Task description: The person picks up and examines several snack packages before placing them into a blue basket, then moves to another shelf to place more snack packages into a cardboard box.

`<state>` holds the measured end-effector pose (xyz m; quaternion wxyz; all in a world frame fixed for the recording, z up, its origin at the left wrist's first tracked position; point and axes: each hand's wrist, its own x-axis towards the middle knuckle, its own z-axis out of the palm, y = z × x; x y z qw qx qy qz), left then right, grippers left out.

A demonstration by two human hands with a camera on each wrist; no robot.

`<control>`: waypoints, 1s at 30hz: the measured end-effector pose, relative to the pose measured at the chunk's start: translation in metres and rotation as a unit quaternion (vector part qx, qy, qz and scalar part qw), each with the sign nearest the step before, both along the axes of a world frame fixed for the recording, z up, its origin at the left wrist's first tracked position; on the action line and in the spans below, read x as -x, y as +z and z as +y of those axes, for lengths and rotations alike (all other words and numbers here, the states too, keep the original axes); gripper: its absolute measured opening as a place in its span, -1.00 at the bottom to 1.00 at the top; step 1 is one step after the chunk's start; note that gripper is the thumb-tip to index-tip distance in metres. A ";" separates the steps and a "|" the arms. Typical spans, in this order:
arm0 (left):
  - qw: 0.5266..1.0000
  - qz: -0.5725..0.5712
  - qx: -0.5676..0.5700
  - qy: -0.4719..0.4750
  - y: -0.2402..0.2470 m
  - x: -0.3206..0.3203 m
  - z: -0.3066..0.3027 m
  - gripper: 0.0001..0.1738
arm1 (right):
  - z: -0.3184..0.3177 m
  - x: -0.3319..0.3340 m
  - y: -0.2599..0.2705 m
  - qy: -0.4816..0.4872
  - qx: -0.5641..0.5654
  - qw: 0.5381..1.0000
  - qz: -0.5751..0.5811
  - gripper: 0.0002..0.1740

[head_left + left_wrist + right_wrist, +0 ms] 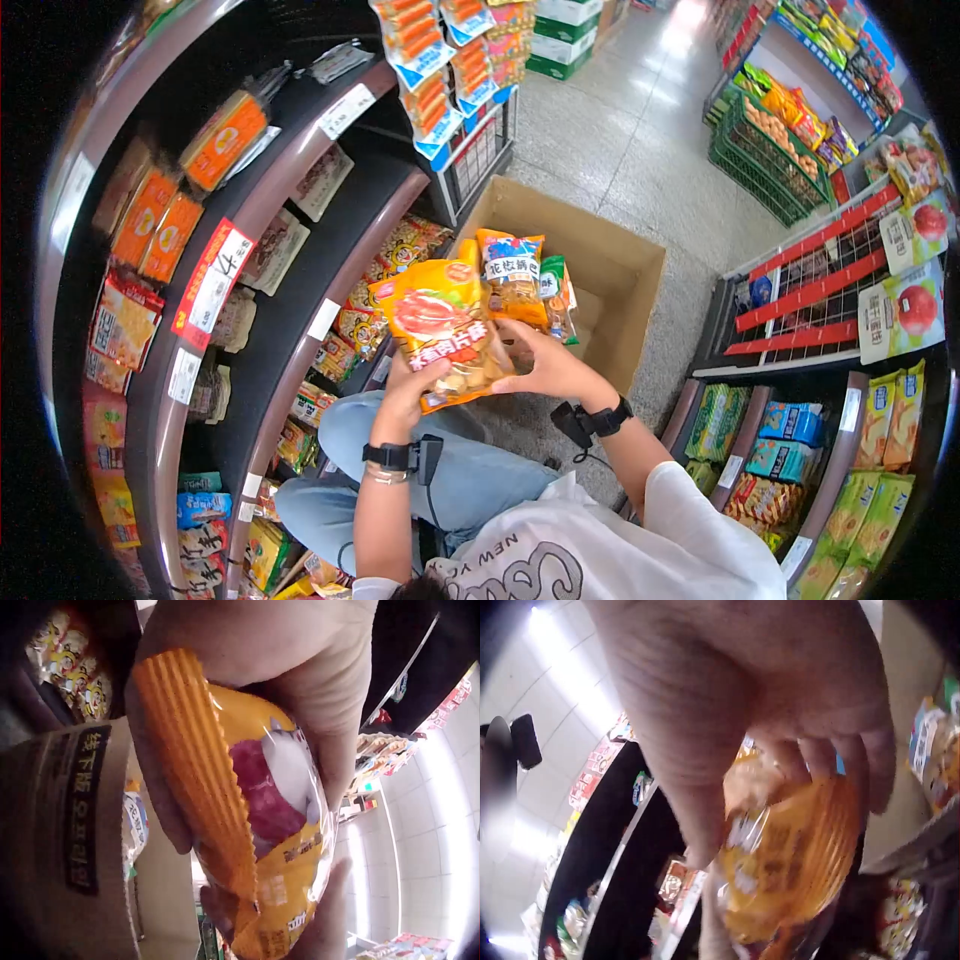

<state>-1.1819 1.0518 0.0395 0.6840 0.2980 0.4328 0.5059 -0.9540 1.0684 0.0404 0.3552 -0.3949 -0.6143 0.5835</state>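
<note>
An orange snack bag with a red picture on its front is held up between both hands, over the near left side of the cardboard box. My left hand grips its lower left part, the thumb lying across the front. On the opposite side, my right hand holds the lower right edge with thumb and fingers. In the left wrist view the ribbed end seal of the bag faces the camera. The right wrist view shows fingers and thumb around the bag.
Inside the open cardboard box stand an orange-and-blue snack bag and a green-topped packet. Stocked shelves curve along the left. More shelves and a wire rack stand right. A green crate sits farther back.
</note>
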 end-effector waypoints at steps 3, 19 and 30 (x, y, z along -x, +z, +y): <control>0.998 0.042 -0.005 0.038 -0.002 0.014 0.001 -0.28 | -0.001 -0.027 -0.038 -0.011 -0.048 0.969 -0.240 -0.11; 0.996 0.009 -0.008 0.088 0.000 0.025 0.013 -0.41 | -0.057 -0.019 -0.092 0.017 -0.049 0.879 -0.475 -0.67; 0.993 -0.029 0.007 0.111 -0.010 0.034 0.015 -0.42 | -0.116 -0.042 -0.087 0.178 0.000 0.868 -0.463 -0.59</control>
